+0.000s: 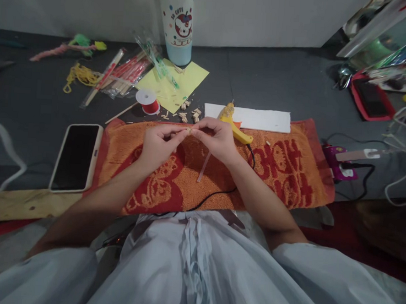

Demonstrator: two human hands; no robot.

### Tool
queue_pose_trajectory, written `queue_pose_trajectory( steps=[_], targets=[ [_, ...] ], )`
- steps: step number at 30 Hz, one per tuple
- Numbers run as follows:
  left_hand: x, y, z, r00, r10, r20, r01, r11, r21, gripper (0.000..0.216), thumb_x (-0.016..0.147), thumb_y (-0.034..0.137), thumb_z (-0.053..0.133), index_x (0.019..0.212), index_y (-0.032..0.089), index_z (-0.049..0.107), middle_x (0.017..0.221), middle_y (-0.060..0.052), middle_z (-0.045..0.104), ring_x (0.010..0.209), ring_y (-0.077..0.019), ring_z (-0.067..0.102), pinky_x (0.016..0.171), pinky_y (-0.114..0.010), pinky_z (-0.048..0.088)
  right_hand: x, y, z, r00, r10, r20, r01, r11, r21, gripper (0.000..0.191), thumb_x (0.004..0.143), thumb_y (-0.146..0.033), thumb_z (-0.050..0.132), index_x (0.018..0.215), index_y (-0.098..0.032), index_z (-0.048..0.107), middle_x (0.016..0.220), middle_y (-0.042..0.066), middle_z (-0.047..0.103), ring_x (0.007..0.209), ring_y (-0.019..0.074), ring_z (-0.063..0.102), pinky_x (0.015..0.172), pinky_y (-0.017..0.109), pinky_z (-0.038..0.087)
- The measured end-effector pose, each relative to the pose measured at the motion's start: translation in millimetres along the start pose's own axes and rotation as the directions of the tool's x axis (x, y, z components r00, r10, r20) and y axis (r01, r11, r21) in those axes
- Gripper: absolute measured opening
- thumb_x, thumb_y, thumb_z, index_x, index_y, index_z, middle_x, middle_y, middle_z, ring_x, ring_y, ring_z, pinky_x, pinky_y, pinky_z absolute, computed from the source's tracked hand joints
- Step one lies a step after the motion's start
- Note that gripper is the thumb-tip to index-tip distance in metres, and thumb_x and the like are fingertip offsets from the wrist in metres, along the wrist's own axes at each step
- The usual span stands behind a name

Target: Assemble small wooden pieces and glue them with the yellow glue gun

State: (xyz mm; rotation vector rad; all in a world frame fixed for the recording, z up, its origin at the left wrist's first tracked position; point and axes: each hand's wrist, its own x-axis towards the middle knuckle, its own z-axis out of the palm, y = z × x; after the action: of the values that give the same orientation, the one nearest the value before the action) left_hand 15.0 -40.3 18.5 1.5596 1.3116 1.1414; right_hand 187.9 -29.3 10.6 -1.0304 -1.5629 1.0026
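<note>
While both hands [189, 142] pinch it, wooden piece [189, 131] lies crosswise

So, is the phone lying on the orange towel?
No, the phone lies on the dark surface beside the left edge of the orange towel.

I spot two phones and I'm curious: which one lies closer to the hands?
The phone in the pale case, lying screen up just left of the orange towel. The other, in a red case, sits far off at the right.
</note>
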Motion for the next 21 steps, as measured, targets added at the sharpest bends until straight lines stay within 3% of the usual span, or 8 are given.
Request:
queue_pose_trajectory(
  steps=[5, 11, 21],
  targets=[
    [2.8, -7.1, 0.5, 0.992, -0.11, 0.054, 0.116, 0.985, -0.124, 0.024, 0.077, 0.042, 0.071, 0.083, 0.018, 0.076, 0.044, 0.004, 0.053, 0.035, -0.0062, 0.039, 0.035, -0.022, 0.028, 0.0, 1.5, 0.0, 0.999, -0.038, -0.01, 0.037, 0.998, -0.042, 0.009, 0.08, -0.025, 0.067, 0.078, -0.018, 0.072, 0.077, 0.002, 0.07, 0.072, 0.0119, 0.06, 0.07, 0.029, 0.048],
    [3.7, -10.1, 0.9, 0.992, -0.113, 0.061, 0.119, 0.987, -0.106, 0.027, 0.078, 0.045, 0.07, 0.082, 0.019, 0.075, 0.045, 0.003, 0.054, 0.035, -0.0067, 0.039, 0.035, -0.023, 0.028, -0.4, 2.9, -0.3, 0.999, -0.042, -0.005, 0.041, 0.992, -0.118, 0.009, 0.082, -0.025, 0.067, 0.082, -0.019, 0.074, 0.08, 0.002, 0.072, 0.075, 0.0124, 0.061, 0.072, 0.029, 0.049],
    [5.0, -7.8, 1.1, 0.979, -0.168, 0.114, 0.187, 0.964, -0.188, 0.03, 0.078, 0.047, 0.07, 0.089, 0.019, 0.075, 0.039, 0.006, 0.046, 0.032, -0.0062, 0.035, 0.033, -0.022, 0.027, -3.3, 3.4, 1.4, 0.967, -0.253, 0.009, 0.246, 0.932, -0.265, 0.016, 0.085, -0.032, 0.066, 0.09, -0.019, 0.074, 0.082, 0.004, 0.069, 0.068, 0.0118, 0.057, 0.068, 0.028, 0.049]
  ],
)
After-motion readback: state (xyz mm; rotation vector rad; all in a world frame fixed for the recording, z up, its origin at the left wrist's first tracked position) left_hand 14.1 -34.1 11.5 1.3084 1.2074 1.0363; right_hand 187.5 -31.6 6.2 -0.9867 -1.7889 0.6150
